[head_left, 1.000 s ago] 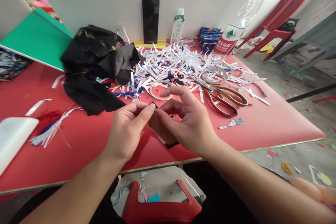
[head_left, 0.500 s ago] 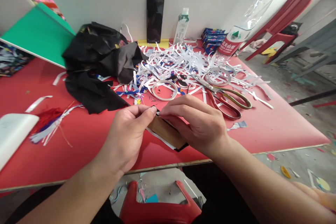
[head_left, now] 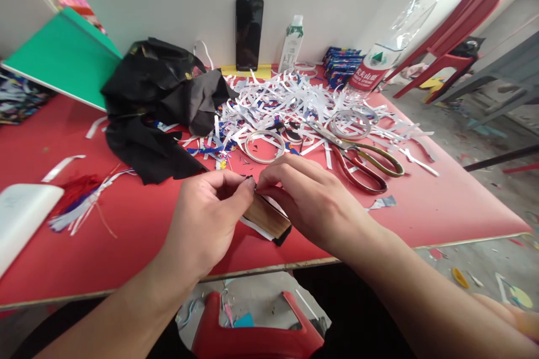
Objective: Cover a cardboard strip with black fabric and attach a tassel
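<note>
Between my hands, above the table's front part, is a small brown rectangular piece (head_left: 269, 219) with black edging and a white strip along its lower side. My left hand (head_left: 210, 219) pinches its far left corner between thumb and forefinger. Fingertips of my right hand (head_left: 314, 196) are pressed together at the same corner, against the black edge; what exactly they pinch is too small to make out. Just beyond lies a roll of clear tape (head_left: 265, 147). Scissors (head_left: 351, 151) with red and olive handles rest to the right of it.
A heap of white paper strips (head_left: 286, 98) covers the back middle of the red table (head_left: 138, 247). Black cloth (head_left: 155, 146) lies left of it. A phone (head_left: 249, 33), a carton (head_left: 291, 45) and a large water bottle (head_left: 379, 59) stand behind. A red stool (head_left: 256, 339) is below.
My right hand has shifted slightly, its fingers now more bunched at the corner. The brown piece has tilted a little, and its near end sits slightly further left.
</note>
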{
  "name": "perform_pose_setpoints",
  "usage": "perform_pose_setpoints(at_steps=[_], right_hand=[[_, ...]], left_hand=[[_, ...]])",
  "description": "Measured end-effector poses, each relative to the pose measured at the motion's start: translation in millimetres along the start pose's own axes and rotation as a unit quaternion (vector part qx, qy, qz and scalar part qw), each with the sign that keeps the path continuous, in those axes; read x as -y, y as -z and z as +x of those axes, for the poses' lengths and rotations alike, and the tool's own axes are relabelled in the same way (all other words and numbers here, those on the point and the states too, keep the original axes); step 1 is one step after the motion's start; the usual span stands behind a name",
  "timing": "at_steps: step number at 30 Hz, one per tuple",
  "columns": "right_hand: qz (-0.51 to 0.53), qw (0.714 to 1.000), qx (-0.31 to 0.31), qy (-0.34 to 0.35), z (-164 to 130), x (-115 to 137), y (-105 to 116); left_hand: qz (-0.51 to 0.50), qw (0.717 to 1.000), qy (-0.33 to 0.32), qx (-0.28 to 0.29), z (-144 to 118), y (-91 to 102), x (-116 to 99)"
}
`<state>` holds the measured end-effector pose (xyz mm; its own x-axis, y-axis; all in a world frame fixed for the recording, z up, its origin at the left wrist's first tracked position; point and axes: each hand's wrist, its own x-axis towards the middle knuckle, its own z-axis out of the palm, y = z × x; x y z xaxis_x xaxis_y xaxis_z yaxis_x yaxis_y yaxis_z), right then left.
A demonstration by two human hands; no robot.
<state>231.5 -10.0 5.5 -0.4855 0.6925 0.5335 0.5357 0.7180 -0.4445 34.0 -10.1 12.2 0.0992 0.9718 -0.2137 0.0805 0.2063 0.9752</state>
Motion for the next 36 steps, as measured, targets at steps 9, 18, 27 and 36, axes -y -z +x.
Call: perform_pose_setpoints(at_steps=[9, 18, 27, 36], right_hand=[[0.007, 0.998, -0.034, 0.046, -1, -4, 4], [0.224, 0.959, -0.100, -0.142, 2, 0, -9], [0.368, 0.847, -0.010, -0.383, 7, -5, -4], [0.444, 0.816, -0.154, -0.337, 13, -12, -9]], left_hand=[[-0.110, 0.993, 0.040, 0.024, 1, -3.2, -2], [-0.119, 0.992, -0.014, 0.040, 2, -2.5, 1], [-0.186, 0.982, -0.026, -0.015, 13, -4.7, 0], [-0.198, 0.980, 0.009, -0.015, 14, -2.0, -2]])
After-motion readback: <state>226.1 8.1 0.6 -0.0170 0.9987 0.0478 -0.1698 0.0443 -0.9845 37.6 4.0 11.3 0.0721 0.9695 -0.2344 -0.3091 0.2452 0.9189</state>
